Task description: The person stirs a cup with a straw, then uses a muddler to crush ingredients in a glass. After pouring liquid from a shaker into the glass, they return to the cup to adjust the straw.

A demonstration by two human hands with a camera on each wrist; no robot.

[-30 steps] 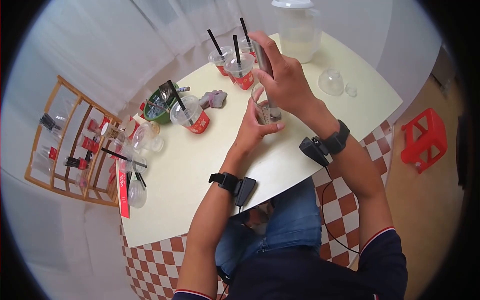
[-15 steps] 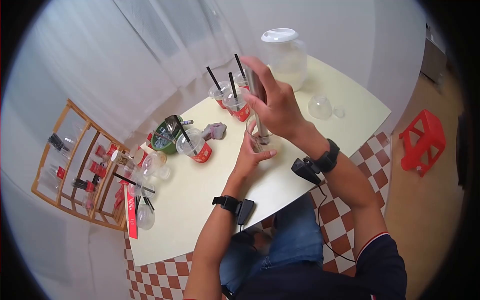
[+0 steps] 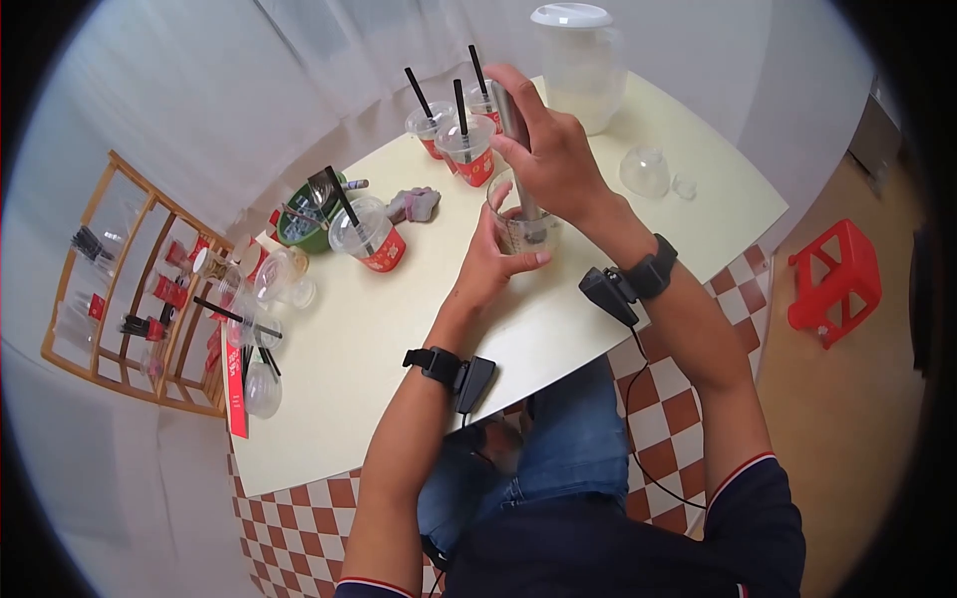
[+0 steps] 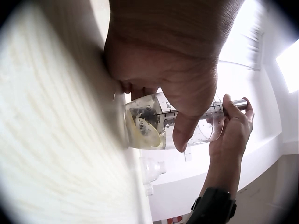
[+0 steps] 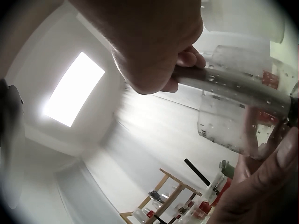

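Note:
My left hand (image 3: 485, 264) grips a clear measuring cup (image 4: 161, 103) that stands on the table, fingers round one side and thumb across the other. A lemon slice (image 4: 148, 135) and some dark bits lie in liquid at the cup's bottom. With my right hand (image 3: 560, 159) I hold a metal muddler (image 3: 512, 118) by its upper part. Its shaft (image 5: 243, 88), dotted with drops, runs down inside the cup, and its lower end reaches the lemon slice in the left wrist view.
A lidded pitcher (image 3: 578, 75) stands behind my right hand. Several red-labelled plastic cups with black straws (image 3: 382, 249) stand left and behind. A green basket (image 3: 302, 221), a grey cloth (image 3: 414, 204), clear dome lids (image 3: 646, 171) and a wooden rack (image 3: 150, 279) surround the work.
Half a second ago the muddler stood slightly higher in the cup; it is lower now. My left hand keeps its grip on the cup. The head view tilted up and back.

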